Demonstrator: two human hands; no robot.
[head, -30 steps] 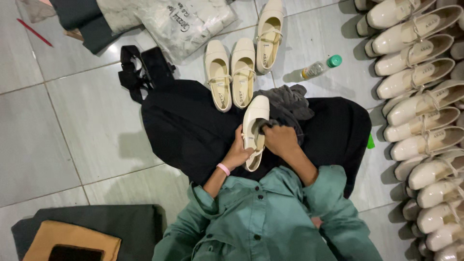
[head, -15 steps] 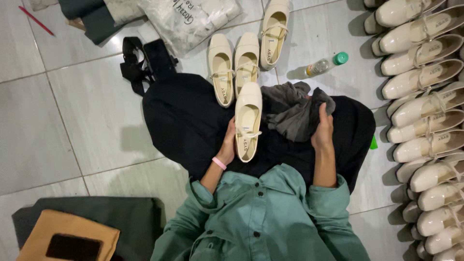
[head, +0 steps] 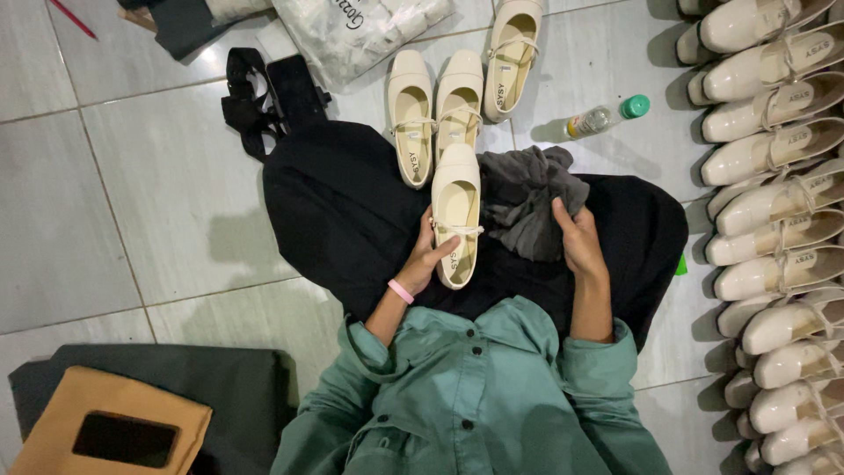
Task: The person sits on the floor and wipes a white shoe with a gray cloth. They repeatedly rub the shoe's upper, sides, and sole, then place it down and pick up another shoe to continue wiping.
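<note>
My left hand (head: 429, 255) grips a cream strapped flat shoe (head: 456, 207) by its heel end, sole down, over my lap. My right hand (head: 578, 239) rests on a crumpled dark grey cloth (head: 526, 198) lying on my black skirt (head: 352, 211), fingers closed on its edge. Just beyond the held shoe, a pair of matching cream shoes (head: 434, 107) sits on the tiled floor, with a third one (head: 512, 44) to their right.
Several cream shoes (head: 774, 176) line the right side in a row. A small clear bottle with a green cap (head: 607, 116) lies on the tiles. A black strapped bag (head: 264, 97) and a plastic packet (head: 360, 31) lie ahead; a brown box with a phone (head: 114, 431) sits lower left.
The shoe was turned from tilted sideways to lying flat, opening upward. My right hand left the shoe and moved right onto the grey cloth.
</note>
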